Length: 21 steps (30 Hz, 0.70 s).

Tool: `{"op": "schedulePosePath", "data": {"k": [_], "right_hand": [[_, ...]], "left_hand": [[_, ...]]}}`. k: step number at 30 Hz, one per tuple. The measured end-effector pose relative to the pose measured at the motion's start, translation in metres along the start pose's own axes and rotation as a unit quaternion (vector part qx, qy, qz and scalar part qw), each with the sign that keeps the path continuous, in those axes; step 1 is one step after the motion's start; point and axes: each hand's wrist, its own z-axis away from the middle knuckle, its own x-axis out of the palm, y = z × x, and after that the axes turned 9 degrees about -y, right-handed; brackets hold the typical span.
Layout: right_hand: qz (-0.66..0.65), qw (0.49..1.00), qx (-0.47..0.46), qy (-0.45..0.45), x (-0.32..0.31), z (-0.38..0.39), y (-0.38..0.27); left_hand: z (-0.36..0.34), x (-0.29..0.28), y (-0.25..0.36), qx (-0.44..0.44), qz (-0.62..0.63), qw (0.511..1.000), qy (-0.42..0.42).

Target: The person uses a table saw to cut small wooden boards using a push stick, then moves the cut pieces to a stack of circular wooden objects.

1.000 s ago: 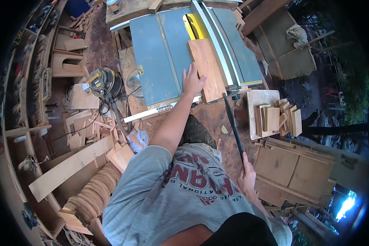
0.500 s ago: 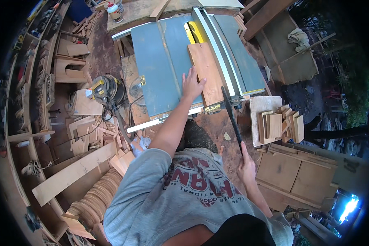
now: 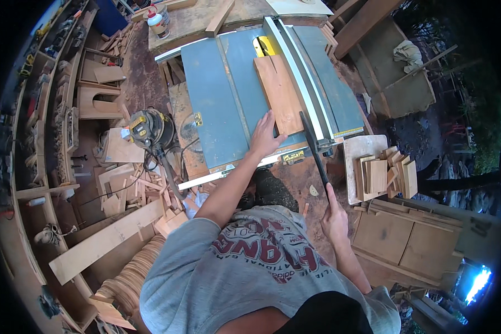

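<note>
A flat wooden board (image 3: 280, 96) lies on the blue-grey table saw top (image 3: 208, 111), alongside the pale metal fence (image 3: 301, 78). Its far end reaches the yellow insert (image 3: 266, 47), and a thin dark cut line runs into it there. My left hand (image 3: 267, 137) is open, fingers stretched out, resting at the board's near left corner. In my closed right hand (image 3: 334, 219) is a long black push stick (image 3: 317, 158), its far tip by the near right corner of the board. The saw blade itself cannot be made out.
Stacked wood blocks (image 3: 381, 173) stand on a pale board at the right. A shop vacuum (image 3: 150, 131) with a hose sits left of the saw, near scattered offcuts. Behind the saw is a bench (image 3: 186, 25) with a glue bottle (image 3: 157, 23). Shelves (image 3: 66, 106) line the far left.
The board has slid forward along the fence, and its cut line is longer. My left hand has moved back toward the near end. The push stick stays at the board's near right corner.
</note>
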Motion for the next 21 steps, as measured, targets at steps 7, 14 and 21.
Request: {"op": "schedulePosePath", "data": {"k": [7,14,21], "right_hand": [[-0.019,0.998,-0.049,0.031,-0.004,-0.029,-0.013],[0.021,0.998,-0.043,0.046,-0.004,-0.061,-0.023],[-0.003,0.998,-0.045,0.042,-0.018,-0.077,-0.033]], "left_hand": [[-0.023,-0.007,-0.021,0.059,-0.003,0.995,0.077],[-0.047,-0.030,-0.018,0.015,0.028,0.994,0.101],[-0.065,-0.035,-0.027,-0.003,0.024,0.992,0.126]]}}
